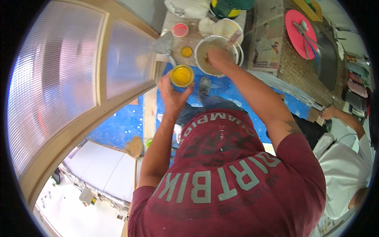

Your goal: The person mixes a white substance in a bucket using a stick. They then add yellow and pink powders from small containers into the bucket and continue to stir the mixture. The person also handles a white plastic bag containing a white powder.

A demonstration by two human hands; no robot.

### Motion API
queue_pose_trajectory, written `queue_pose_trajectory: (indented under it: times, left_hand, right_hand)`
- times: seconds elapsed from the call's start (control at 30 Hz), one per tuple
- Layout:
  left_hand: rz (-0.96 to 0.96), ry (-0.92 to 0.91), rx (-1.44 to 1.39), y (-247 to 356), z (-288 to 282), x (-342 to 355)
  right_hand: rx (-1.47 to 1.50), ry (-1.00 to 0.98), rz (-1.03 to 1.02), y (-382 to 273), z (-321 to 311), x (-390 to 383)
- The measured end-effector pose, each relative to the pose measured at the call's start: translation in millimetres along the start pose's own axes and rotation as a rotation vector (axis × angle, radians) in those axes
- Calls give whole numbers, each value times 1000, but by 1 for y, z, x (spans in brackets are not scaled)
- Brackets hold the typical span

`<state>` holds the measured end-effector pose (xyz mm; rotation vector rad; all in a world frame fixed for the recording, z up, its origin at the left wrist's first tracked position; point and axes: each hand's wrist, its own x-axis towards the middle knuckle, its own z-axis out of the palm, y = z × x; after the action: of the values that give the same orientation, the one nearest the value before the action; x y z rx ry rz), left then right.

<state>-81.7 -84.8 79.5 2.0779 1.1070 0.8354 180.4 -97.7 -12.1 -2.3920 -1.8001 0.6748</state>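
Observation:
My left hand (173, 94) is wrapped round a small open jar of yellow paint or pigment (182, 75), held up in front of the table. Over the mouth of a white bucket (197, 65) with pale grey-beige contents is my right hand (220, 60), its fingers bent and pointing down inside the rim. What those fingers hold, if anything, I cannot make out. A flat handle or stick (233, 38) leans on the bucket's far right rim. On the table, left of the bucket, lie a round yellow lid (186, 51) and a grey trowel-like piece (162, 43).
A pink-topped tub (180, 30), a white bag (187, 7) and a dark green container (231, 8) stand farther back. Right is a counter with a pink plate of cutlery (303, 33). A ribbed-glass door (59, 75) borders the left, a broom (134, 147) below. Another person (343, 170) is at right.

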Motion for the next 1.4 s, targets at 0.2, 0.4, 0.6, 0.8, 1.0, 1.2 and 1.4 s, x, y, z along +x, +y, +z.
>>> queue_pose_trajectory:
  times: [0.2,0.4,0.6,0.8,1.0,1.2,1.4]
  left_hand:
    - [-66,-8,30,-1,-2,1]
    - [-38,21,-17,5,-5,4]
    - [-3,-7,2,0,-7,3]
    - [-8,-27,-19,7,-3,9]
    - [55,-10,-28,5,7,15]
    - [88,-49,-18,5,17,22]
    - [125,-65,-20,13,20,28]
  right_hand:
    - [2,-36,7,-4,-9,-7]
    - [-56,-46,-8,2,-1,-5]
    - [-7,3,-35,-18,-22,-12]
    - [135,53,93,-6,-43,-21]
    - [495,282,107,12,-104,-59]
    - [986,125,223,-9,-177,-92]
    - [882,280,-26,-44,-180,-105]
